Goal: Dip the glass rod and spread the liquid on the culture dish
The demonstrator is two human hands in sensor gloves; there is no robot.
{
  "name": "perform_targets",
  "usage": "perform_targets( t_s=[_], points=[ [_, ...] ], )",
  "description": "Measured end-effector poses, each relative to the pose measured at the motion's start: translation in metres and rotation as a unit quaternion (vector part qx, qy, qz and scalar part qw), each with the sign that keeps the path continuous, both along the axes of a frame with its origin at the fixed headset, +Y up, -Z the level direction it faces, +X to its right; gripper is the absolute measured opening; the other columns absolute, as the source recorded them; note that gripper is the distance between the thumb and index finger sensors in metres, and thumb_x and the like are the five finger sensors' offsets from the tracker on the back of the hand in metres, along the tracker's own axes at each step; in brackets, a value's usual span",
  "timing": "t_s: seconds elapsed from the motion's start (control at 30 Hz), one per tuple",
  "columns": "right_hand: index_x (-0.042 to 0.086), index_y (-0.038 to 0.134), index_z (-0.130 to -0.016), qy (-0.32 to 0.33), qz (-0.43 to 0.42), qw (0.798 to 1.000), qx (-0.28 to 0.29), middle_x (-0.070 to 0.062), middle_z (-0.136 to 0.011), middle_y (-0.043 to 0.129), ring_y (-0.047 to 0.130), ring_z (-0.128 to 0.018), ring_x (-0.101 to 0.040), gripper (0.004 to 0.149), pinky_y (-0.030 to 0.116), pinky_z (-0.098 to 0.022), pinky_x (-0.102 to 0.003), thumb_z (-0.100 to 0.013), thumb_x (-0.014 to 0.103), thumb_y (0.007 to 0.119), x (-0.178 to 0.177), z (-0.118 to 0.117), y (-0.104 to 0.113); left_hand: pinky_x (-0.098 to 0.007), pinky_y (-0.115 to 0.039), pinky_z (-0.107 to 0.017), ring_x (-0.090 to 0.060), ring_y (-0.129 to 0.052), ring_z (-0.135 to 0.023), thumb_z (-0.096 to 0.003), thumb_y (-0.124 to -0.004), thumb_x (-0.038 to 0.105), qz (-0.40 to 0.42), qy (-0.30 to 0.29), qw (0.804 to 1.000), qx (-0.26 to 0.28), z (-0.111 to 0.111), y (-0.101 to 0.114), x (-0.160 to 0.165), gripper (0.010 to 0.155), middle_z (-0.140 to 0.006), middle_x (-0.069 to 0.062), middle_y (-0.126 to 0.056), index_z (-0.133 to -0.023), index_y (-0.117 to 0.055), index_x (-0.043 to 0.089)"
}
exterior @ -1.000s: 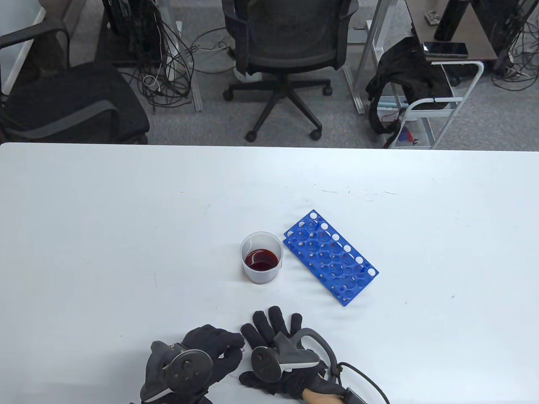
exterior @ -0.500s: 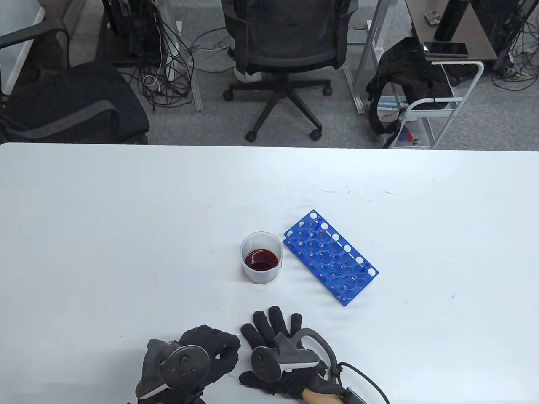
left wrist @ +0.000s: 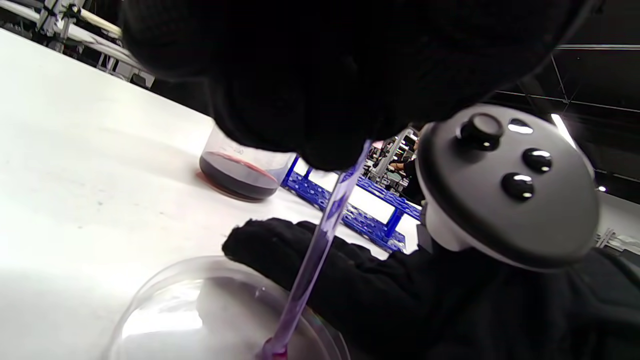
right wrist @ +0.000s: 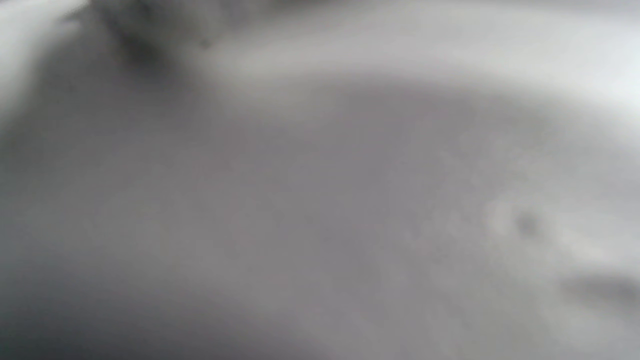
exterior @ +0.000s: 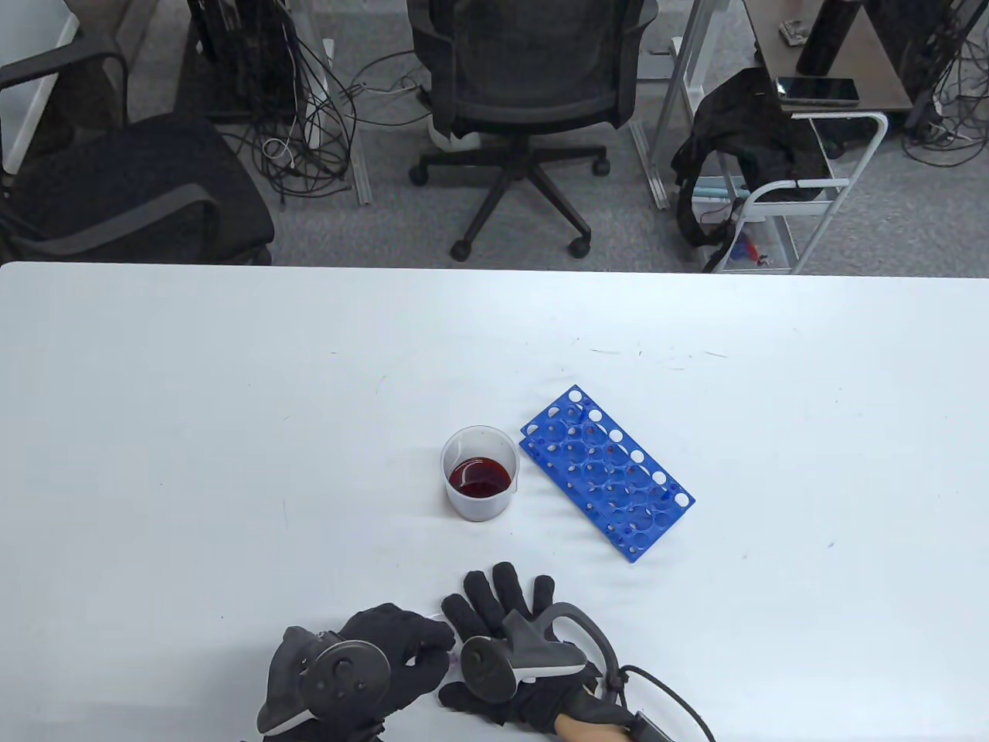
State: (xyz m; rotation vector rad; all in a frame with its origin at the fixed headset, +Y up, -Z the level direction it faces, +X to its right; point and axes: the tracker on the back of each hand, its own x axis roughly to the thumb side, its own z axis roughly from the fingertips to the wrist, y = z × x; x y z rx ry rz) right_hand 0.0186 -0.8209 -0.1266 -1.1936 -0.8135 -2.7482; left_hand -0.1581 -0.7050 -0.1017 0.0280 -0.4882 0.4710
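My left hand (exterior: 386, 649) grips a glass rod (left wrist: 320, 235) that slants down to a clear culture dish (left wrist: 165, 310). The rod's purple-stained tip touches the dish floor. In the table view the dish is almost wholly hidden under my hands. My right hand (exterior: 502, 618) lies flat on the table with fingers spread, just right of the dish; it also shows in the left wrist view (left wrist: 380, 290). A plastic beaker (exterior: 479, 473) holding dark red liquid stands in the table's middle. The right wrist view is only a grey blur.
A blue test-tube rack (exterior: 606, 471) lies just right of the beaker. The white table (exterior: 193, 425) runs wide to both sides. Office chairs and a cart stand beyond its far edge.
My left hand shifted slightly left and back, then right again toward my right hand, moving the rod over the dish. My right hand, the beaker and the rack have not moved.
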Motion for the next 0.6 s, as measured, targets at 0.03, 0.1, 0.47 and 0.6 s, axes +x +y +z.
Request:
perform_targets(
  t_s=[0.03, 0.1, 0.47, 0.6],
  points=[
    [0.004, -0.020, -0.107, 0.000, 0.000, 1.000, 0.000, -0.032, -0.108, -0.019, -0.013, -0.092, -0.063, 0.100, 0.009, -0.056, -0.086, -0.057, 0.074, 0.031, 0.0000, 0.0000, 0.0000, -0.035, -0.093, -0.043, -0.023, -0.109, -0.052, -0.0439, -0.092, 0.050, -0.002, 0.000, 1.000, 0.004, 0.0003, 0.0000, 0.0005, 0.037, -0.067, 0.004, -0.107, -0.074, -0.096, 0.029],
    [0.004, -0.020, -0.107, 0.000, 0.000, 1.000, 0.000, -0.032, -0.108, -0.019, -0.012, -0.092, -0.063, 0.100, 0.009, -0.056, -0.086, -0.057, 0.074, 0.031, 0.0000, 0.0000, 0.0000, -0.035, -0.093, -0.043, -0.023, -0.108, -0.052, -0.0439, -0.092, 0.050, -0.007, 0.005, 1.000, 0.012, 0.0012, 0.0003, 0.0014, 0.037, -0.067, 0.004, -0.106, -0.074, -0.096, 0.029],
    [0.004, -0.020, -0.107, 0.000, 0.000, 1.000, 0.000, -0.032, -0.108, -0.019, -0.013, -0.092, -0.064, 0.100, 0.009, -0.056, -0.086, -0.057, 0.074, 0.031, 0.0000, 0.0000, 0.0000, -0.036, -0.092, -0.043, -0.025, -0.108, -0.051, -0.0441, -0.092, 0.049, -0.034, 0.029, 0.999, 0.026, -0.0005, 0.0044, -0.0028, 0.036, -0.066, 0.003, -0.106, -0.073, -0.096, 0.028],
    [0.004, -0.020, -0.107, 0.000, 0.000, 1.000, 0.000, -0.032, -0.108, -0.019, -0.013, -0.092, -0.063, 0.100, 0.009, -0.056, -0.086, -0.057, 0.074, 0.031, 0.0000, 0.0000, 0.0000, -0.036, -0.093, -0.042, -0.025, -0.108, -0.050, -0.0440, -0.092, 0.049, -0.037, 0.026, 0.999, 0.012, -0.0019, 0.0059, -0.0048, 0.036, -0.065, 0.003, -0.107, -0.072, -0.097, 0.028]
  ],
)
